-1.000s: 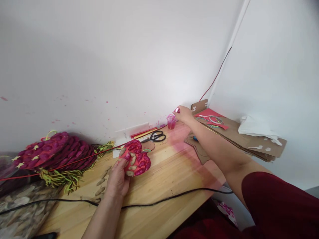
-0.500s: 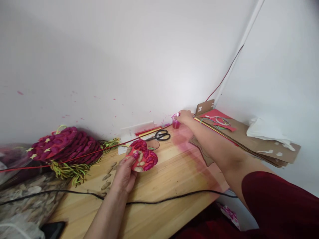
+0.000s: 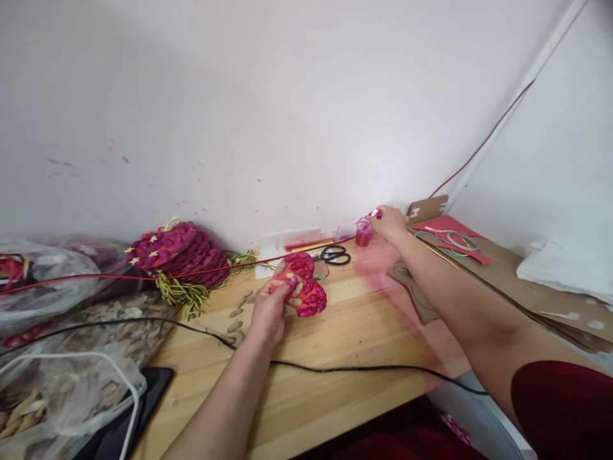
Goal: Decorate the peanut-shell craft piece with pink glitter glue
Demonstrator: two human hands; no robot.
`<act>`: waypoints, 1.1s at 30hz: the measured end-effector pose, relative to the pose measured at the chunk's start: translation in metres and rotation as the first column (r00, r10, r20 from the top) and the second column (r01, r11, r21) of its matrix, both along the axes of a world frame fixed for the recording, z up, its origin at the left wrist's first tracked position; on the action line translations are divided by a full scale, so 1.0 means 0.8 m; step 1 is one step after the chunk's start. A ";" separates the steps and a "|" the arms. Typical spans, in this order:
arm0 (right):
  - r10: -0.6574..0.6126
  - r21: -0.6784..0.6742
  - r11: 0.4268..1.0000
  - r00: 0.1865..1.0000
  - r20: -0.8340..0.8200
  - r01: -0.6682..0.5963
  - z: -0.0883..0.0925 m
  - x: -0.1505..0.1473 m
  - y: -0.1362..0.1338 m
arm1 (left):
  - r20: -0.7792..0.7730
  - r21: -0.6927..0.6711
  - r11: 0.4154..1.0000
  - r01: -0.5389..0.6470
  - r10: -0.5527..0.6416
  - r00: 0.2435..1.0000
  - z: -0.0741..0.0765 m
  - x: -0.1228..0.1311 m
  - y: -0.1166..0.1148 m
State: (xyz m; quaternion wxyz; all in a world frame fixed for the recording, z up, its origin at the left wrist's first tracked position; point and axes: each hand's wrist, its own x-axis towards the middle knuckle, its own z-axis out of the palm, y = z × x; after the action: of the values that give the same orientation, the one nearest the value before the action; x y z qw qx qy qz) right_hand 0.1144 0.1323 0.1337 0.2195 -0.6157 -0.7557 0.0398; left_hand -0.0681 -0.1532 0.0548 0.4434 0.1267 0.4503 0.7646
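Observation:
My left hand is closed on the edge of a red cutout with peanuts stuck to it. Its right side and top are coated in wet magenta paint; the peanuts by my thumb are plain tan. At the back of the table my right hand pinches a slim pink-stained tool with a white part, too small to identify surely. The tool is at the mouth of a clear plastic cup of magenta paint. Loose peanuts lie left of the cutout, and black-handled scissors lie behind it.
Magenta-painted peanut ornaments with yellow-green tassels are stacked at left. Plastic bags and a dark flat device sit nearer me. A black cable crosses the table. Cardboard sheets with tissue occupy the right.
The view has turned left, so everything appears further right. My right hand has lifted slightly at the cup, showing more of the tool. My left hand has tilted the cutout.

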 end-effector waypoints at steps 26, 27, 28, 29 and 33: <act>0.730 0.479 0.637 0.274 -0.626 -0.603 -0.049 -0.041 -0.261 | -0.514 -0.129 0.992 -0.010 -0.058 0.856 -0.009 0.002 -0.007; 0.752 0.496 0.620 0.280 -0.596 -0.608 -0.050 -0.040 -0.261 | -0.538 -0.136 0.991 -0.014 -0.062 0.841 -0.010 0.001 -0.007; 0.773 0.512 0.603 0.289 -0.565 -0.612 -0.051 -0.039 -0.262 | -0.563 -0.140 0.990 -0.017 -0.065 0.824 -0.013 0.001 -0.007; 0.792 0.526 0.585 0.296 -0.534 -0.617 -0.051 -0.038 -0.262 | -0.586 -0.141 0.990 -0.021 -0.066 0.808 -0.015 0.000 -0.006; 0.834 0.558 0.540 0.314 -0.453 -0.630 -0.047 -0.037 -0.264 | -0.661 -0.155 0.987 -0.051 -0.066 0.747 -0.017 -0.001 -0.007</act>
State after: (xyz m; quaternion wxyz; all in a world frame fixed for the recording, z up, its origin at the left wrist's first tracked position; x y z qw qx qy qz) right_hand 0.0850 -0.0786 0.0958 0.5186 -0.0999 -0.8113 0.2510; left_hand -0.0689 -0.1587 0.0410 0.2663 0.3553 0.6389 0.6282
